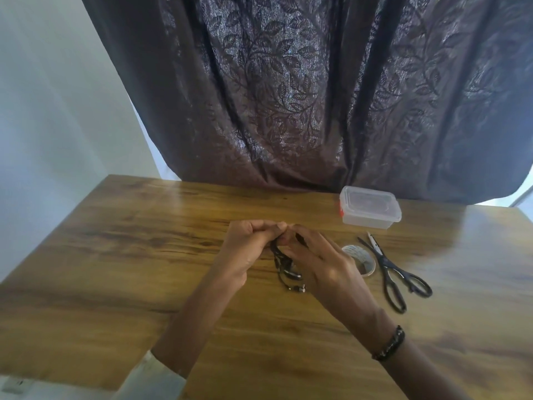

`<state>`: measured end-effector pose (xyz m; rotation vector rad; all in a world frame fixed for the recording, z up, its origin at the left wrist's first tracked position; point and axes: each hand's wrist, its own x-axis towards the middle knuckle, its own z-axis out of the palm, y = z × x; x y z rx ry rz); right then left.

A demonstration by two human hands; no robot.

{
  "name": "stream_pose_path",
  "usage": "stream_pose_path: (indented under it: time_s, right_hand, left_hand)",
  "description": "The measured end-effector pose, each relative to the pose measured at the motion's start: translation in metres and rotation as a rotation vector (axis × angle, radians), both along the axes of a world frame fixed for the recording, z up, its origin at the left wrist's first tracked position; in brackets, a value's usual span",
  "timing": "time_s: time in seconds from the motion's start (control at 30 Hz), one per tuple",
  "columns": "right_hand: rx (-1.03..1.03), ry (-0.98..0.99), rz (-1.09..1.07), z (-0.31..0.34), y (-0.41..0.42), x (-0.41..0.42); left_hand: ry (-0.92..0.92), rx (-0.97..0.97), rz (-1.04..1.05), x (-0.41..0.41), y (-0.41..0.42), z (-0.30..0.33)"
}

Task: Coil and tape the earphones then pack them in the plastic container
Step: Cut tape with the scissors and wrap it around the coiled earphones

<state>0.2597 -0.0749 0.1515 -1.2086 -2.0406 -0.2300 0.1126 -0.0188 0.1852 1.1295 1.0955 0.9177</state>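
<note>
Black earphones [284, 267] hang in a loose bundle between my two hands over the middle of the wooden table [115, 255]. My left hand [248, 249] pinches the top of the cord from the left. My right hand [323, 261] grips the same bundle from the right, fingertips meeting the left hand's. The earbuds and plug dangle just above the tabletop. A roll of clear tape [364, 259] lies right of my right hand, partly hidden by it. The clear plastic container [370, 210] stands shut with its lid on at the table's far right.
Black-handled scissors [395, 275] lie right of the tape, blades pointing toward the container. A dark leaf-patterned curtain [288, 96] hangs behind the table's far edge. A white wall is at the left.
</note>
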Motion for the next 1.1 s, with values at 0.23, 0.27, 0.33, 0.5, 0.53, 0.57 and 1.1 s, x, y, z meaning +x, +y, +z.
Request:
stream_pose_path:
  time_s: [0.23, 0.27, 0.33, 0.5, 0.53, 0.57, 1.1]
  right_hand:
    - [0.064, 0.419, -0.137, 0.022, 0.000, 0.008]
    - [0.059, 0.387, -0.120, 0.024, 0.001, 0.008]
    - [0.046, 0.319, -0.084, 0.022, 0.004, 0.007]
    - [-0.005, 0.192, -0.052, 0.014, 0.008, 0.012]
    - [-0.017, 0.153, -0.058, 0.013, 0.009, 0.012]
    - [-0.031, 0.120, -0.069, 0.013, 0.010, 0.012]
    - [-0.301, 0.533, -0.032, 0.027, 0.003, 0.019]
  left_hand:
    - [0.036, 0.117, -0.008, 0.001, -0.001, 0.002]
    - [0.030, 0.125, -0.010, 0.001, -0.002, 0.002]
    - [0.019, 0.137, -0.021, 0.002, -0.003, 0.003]
    - [0.083, 0.213, -0.012, 0.003, -0.005, 0.003]
    - [0.098, 0.225, -0.009, 0.003, -0.005, 0.003]
    - [0.105, 0.230, -0.007, 0.003, -0.005, 0.002]
    - [0.480, 0.873, -0.126, 0.003, -0.017, -0.013]
